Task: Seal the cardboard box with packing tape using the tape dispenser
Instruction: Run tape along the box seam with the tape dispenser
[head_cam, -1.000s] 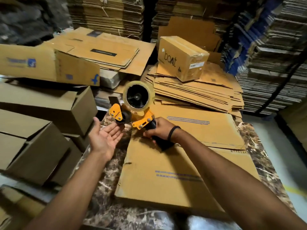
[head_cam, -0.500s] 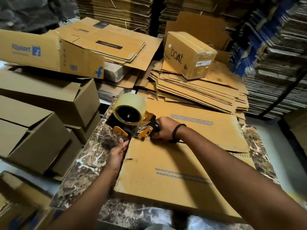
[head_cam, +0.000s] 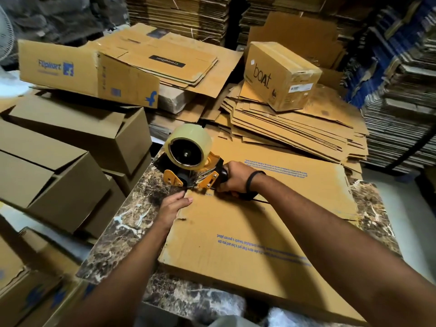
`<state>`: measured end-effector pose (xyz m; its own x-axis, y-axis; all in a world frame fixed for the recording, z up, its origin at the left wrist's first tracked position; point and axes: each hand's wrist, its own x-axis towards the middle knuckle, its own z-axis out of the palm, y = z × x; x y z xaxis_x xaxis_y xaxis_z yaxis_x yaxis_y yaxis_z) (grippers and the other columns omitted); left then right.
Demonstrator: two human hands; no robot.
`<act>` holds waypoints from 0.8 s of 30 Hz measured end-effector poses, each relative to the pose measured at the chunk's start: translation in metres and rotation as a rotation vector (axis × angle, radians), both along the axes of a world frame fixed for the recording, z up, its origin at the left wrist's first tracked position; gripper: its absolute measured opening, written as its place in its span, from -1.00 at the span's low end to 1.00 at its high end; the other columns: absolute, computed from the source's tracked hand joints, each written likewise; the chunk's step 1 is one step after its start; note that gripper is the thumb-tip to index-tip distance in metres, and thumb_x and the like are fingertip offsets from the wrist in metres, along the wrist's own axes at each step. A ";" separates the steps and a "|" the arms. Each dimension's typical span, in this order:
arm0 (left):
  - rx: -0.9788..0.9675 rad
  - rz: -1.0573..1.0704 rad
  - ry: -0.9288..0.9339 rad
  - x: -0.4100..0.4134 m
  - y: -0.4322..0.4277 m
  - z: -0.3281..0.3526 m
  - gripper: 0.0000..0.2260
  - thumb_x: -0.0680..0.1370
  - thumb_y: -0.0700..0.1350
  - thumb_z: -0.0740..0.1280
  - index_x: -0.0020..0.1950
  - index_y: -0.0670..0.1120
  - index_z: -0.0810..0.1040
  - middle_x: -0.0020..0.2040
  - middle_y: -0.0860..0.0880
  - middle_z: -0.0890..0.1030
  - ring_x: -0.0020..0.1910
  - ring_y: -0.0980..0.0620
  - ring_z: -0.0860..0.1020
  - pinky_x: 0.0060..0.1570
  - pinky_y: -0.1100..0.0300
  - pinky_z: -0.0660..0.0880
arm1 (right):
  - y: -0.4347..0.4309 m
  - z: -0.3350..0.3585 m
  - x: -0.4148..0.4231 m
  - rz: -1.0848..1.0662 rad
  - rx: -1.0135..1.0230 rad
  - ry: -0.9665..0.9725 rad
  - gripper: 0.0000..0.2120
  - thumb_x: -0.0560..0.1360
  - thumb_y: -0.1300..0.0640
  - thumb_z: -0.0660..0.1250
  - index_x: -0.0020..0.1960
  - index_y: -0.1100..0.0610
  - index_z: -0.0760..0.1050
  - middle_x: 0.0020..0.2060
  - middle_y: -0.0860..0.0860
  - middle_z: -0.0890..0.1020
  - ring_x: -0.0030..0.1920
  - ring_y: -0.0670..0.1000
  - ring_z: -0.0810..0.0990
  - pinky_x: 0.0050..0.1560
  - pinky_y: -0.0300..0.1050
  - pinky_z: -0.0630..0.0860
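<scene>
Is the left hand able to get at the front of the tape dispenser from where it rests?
Probably yes. The left hand rests on the corner of the flat cardboard, right beside the tape dispenser. Nothing lies between them; the right hand grips it from the other side.

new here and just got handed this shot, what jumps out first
The yellow tape dispenser with its fat clear roll sits mid-frame at the far-left corner of the flattened cardboard box. The right hand grips its handle and the left hand rests on that corner. Behind, a closed box lettered "boat" sits on a heap of flat cartons, and a Flipkart box lies upper left.
</scene>
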<state>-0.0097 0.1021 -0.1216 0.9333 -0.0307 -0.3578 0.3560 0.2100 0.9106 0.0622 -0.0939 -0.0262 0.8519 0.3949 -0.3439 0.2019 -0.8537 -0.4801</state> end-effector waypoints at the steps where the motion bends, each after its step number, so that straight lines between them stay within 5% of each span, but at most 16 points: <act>1: 0.006 0.016 0.004 0.001 0.000 -0.001 -0.89 0.50 -0.39 0.25 -0.08 -0.24 0.53 -0.34 0.01 0.66 -0.38 0.13 0.61 -0.27 0.29 0.51 | -0.001 0.000 0.000 -0.003 0.005 0.006 -0.87 0.38 0.10 0.47 -0.12 0.07 0.55 -0.44 -0.09 0.57 -0.49 -0.11 0.54 -0.42 -0.25 0.43; 6: 0.050 -0.002 -0.052 0.001 0.002 0.006 -0.76 0.29 -0.22 0.34 -0.11 -0.33 0.57 -0.34 -0.09 0.64 -0.39 0.02 0.59 -0.32 0.25 0.49 | -0.009 0.000 0.003 -0.002 0.022 0.037 -0.86 0.38 0.10 0.48 -0.12 0.11 0.57 -0.44 -0.04 0.61 -0.53 -0.10 0.55 -0.44 -0.26 0.45; 11: 0.173 0.002 -0.087 0.004 0.005 0.005 -0.69 0.25 -0.15 0.39 -0.23 -0.41 0.53 -0.32 -0.15 0.53 -0.32 -0.04 0.47 -0.27 0.15 0.36 | -0.016 0.003 0.004 0.040 0.001 0.017 -0.81 0.38 0.08 0.47 -0.08 0.16 0.58 -0.28 0.10 0.69 -0.36 0.05 0.61 -0.43 -0.23 0.46; 14: 0.221 0.005 -0.074 0.005 0.006 0.004 -0.83 0.24 -0.14 0.37 -0.32 -0.25 0.55 -0.40 -0.05 0.54 -0.36 0.06 0.47 -0.25 0.21 0.36 | -0.035 0.005 0.002 0.029 -0.007 -0.011 -0.85 0.37 0.07 0.47 -0.14 0.12 0.57 -0.32 0.08 0.68 -0.39 0.00 0.58 -0.37 -0.19 0.40; 18: 0.232 0.010 -0.090 0.008 0.009 0.000 -0.46 0.22 -0.12 0.39 0.14 -0.35 0.55 0.02 -0.20 0.63 -0.06 -0.04 0.55 0.01 0.15 0.42 | -0.076 0.000 -0.017 -0.057 0.069 0.071 -0.87 0.40 0.10 0.44 -0.14 0.14 0.55 -0.43 0.09 0.64 -0.47 0.04 0.57 -0.36 -0.11 0.49; 21: 0.265 -0.025 -0.097 0.007 0.008 0.001 -0.42 0.26 -0.16 0.34 0.28 -0.27 0.46 0.02 -0.04 0.65 -0.05 0.06 0.59 0.06 0.20 0.44 | -0.107 -0.004 -0.028 -0.106 0.047 0.064 -0.86 0.41 0.10 0.44 -0.12 0.16 0.55 -0.39 0.11 0.66 -0.44 0.06 0.58 -0.39 -0.18 0.45; 24: 0.225 0.000 -0.061 0.004 0.006 0.005 -0.41 0.27 -0.16 0.36 0.29 -0.28 0.46 0.07 -0.17 0.63 -0.04 -0.01 0.59 0.13 0.11 0.44 | -0.123 -0.007 -0.032 -0.120 0.026 0.018 -0.86 0.39 0.07 0.46 -0.15 0.10 0.55 -0.32 0.07 0.69 -0.33 0.09 0.65 -0.39 -0.23 0.45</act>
